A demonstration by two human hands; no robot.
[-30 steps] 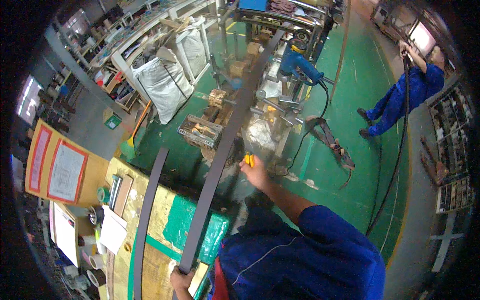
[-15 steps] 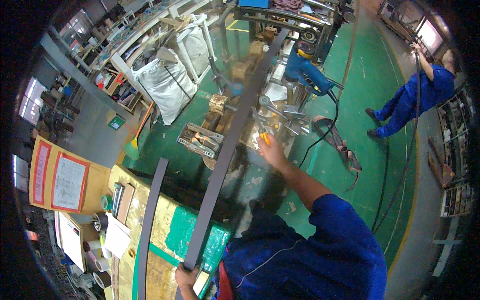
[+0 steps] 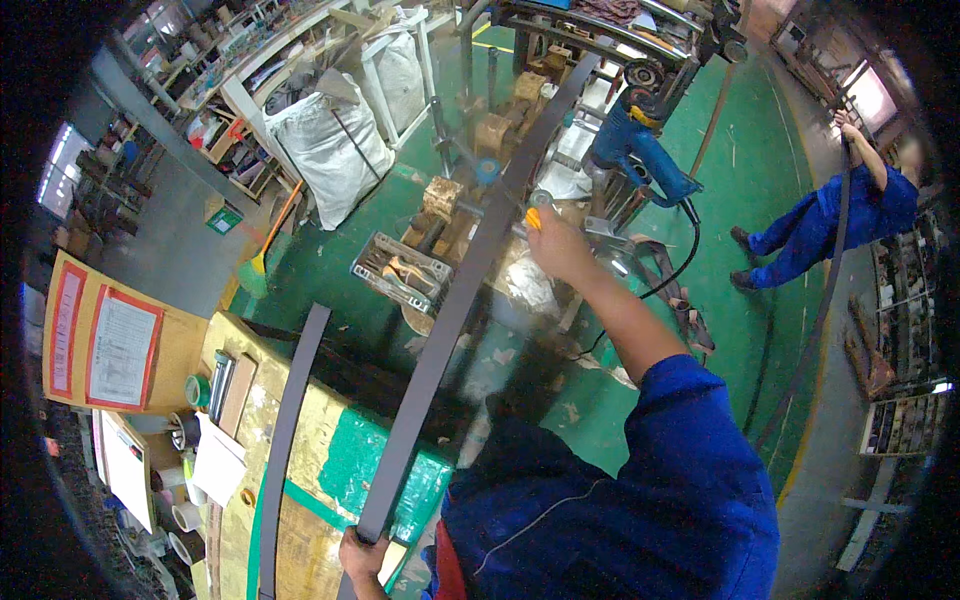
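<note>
A long dark grey strip (image 3: pixel 440 340) runs from the lower left up to the cluttered rack at the top. Near its lower end, my left hand (image 3: pixel 364 556) is closed around it. My right hand (image 3: pixel 560 247) grips a tool by its orange-yellow handle (image 3: pixel 533 217), close to the strip's right edge. The tool's working end does not show clearly, so its kind is hard to tell. A second dark strip (image 3: pixel 293 440) lies to the left on a yellow worktable (image 3: pixel 240 335) with green tape.
Beside the strip's far part hangs a blue power tool (image 3: pixel 645 150) with a black cable. A toolbox (image 3: pixel 402 272) with hand tools is left of the strip. White sacks (image 3: pixel 328 155) stand farther left. At right, a person in blue (image 3: pixel 845 210) holds a dark hose.
My right hand with the tool has moved slightly right and up, closer to the strip's far part. My view has shifted a little; my left hand keeps its grip.
</note>
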